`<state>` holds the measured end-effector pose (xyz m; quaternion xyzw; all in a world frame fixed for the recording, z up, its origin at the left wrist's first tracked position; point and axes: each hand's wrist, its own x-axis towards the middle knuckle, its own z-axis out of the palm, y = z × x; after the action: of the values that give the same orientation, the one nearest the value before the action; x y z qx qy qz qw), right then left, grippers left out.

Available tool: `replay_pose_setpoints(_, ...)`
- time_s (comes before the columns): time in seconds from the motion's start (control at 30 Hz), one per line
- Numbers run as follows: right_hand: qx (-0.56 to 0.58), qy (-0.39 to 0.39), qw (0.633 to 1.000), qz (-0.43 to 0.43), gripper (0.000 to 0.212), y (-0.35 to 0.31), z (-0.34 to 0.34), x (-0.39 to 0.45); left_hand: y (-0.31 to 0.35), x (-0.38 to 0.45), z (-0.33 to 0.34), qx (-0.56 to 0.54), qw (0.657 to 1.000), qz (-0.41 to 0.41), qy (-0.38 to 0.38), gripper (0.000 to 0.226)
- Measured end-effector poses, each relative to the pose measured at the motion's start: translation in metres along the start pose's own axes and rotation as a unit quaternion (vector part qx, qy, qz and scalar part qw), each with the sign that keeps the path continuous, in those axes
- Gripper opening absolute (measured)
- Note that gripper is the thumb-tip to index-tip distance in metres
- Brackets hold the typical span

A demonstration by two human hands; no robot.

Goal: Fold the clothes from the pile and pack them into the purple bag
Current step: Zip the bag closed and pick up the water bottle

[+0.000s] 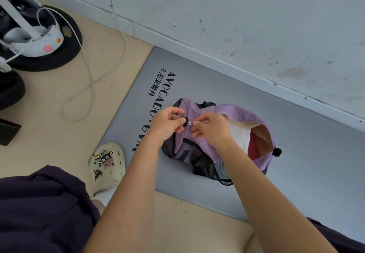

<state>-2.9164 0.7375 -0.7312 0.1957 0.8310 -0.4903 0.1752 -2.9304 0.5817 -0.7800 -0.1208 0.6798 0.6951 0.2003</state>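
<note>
The purple bag lies on a grey mat in the middle of the view, its right end gaping. White and red folded clothes show inside the opening. My left hand pinches a black tab with a metal ring at the bag's left end. My right hand pinches the small silver zipper pull right beside it. A black strap and striped cloth stick out under the bag's near side.
A wall and its skirting run diagonally behind the mat. On the tan floor at left lie a looped white cable, a black round base with a white headset, and a dark box. My foot in a cream clog is near the mat's corner.
</note>
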Motion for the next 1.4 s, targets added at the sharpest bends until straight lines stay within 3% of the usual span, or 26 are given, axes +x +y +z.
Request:
replay_pose_setpoints(0.17, -0.273, 0.071, 0.959, 0.006, 0.011, 0.022, -0.046, -0.007, -0.002, 0.002, -0.012, 0.028, 0.996, 0.018, 0.085, 0.024)
replay_pose_setpoints(0.27, -0.311, 0.097, 0.944, 0.048, 0.015, 0.037, -0.082, -0.015, 0.004, 0.000, -0.014, 0.134, 0.987, 0.008, 0.092, 0.020)
replay_pose_setpoints(0.33, -0.248, 0.095, 0.961, 0.076, 0.015, 0.041, -0.092, -0.020, 0.015, -0.003, -0.007, 0.288, 0.950, 0.034, 0.113, 0.016)
replay_pose_setpoints(0.4, -0.116, 0.074, 0.984, 0.112, 0.017, 0.042, -0.090, -0.025, 0.031, -0.009, 0.014, 0.363, 0.917, 0.103, 0.127, 0.018)
replay_pose_setpoints(0.5, 0.025, 0.066, 0.990, 0.124, 0.024, 0.041, -0.082, -0.028, 0.043, -0.016, 0.064, 0.342, 0.928, 0.147, -0.011, 0.024)
replay_pose_setpoints(0.57, 0.104, 0.086, 0.983, 0.124, 0.023, 0.042, -0.083, -0.029, 0.034, -0.022, 0.097, 0.354, 0.921, 0.100, -0.128, 0.033)
replay_pose_setpoints(0.63, 0.158, 0.104, 0.974, 0.127, 0.020, 0.046, -0.085, -0.030, 0.013, -0.030, 0.115, 0.364, 0.915, 0.059, -0.161, 0.041)
replay_pose_setpoints(0.7, 0.146, 0.106, 0.976, 0.122, 0.019, 0.049, -0.084, -0.030, -0.006, -0.034, 0.120, 0.346, 0.928, 0.079, -0.116, 0.039)
replay_pose_setpoints(0.8, -0.001, 0.130, 0.988, 0.088, 0.019, 0.059, -0.091, -0.024, -0.019, -0.029, 0.114, 0.345, 0.929, 0.121, -0.059, 0.033)
replay_pose_setpoints(0.9, -0.108, 0.171, 0.978, 0.055, 0.023, 0.076, -0.116, -0.025, -0.021, -0.023, 0.108, 0.380, 0.913, 0.144, -0.047, 0.031)
replay_pose_setpoints(1.07, -0.166, 0.257, 0.950, 0.060, 0.027, 0.130, -0.159, -0.039, -0.024, -0.021, 0.110, 0.423, 0.890, 0.171, -0.023, 0.029)
replay_pose_setpoints(1.17, -0.126, 0.342, 0.924, 0.114, 0.024, 0.158, -0.190, -0.044, -0.025, -0.018, 0.102, 0.441, 0.881, 0.171, -0.002, 0.028)
replay_pose_setpoints(1.27, 0.041, 0.297, 0.946, 0.124, 0.019, 0.170, -0.199, -0.044, -0.018, -0.019, 0.108, 0.427, 0.887, 0.177, 0.019, 0.025)
replay_pose_setpoints(1.33, 0.180, 0.272, 0.938, 0.113, 0.016, 0.168, -0.197, -0.042, -0.010, -0.019, 0.115, 0.384, 0.908, 0.166, 0.035, 0.029)
replay_pose_setpoints(1.4, 0.231, 0.268, 0.931, 0.093, 0.018, 0.159, -0.198, -0.039, -0.002, -0.018, 0.119, 0.369, 0.914, 0.167, 0.033, 0.032)
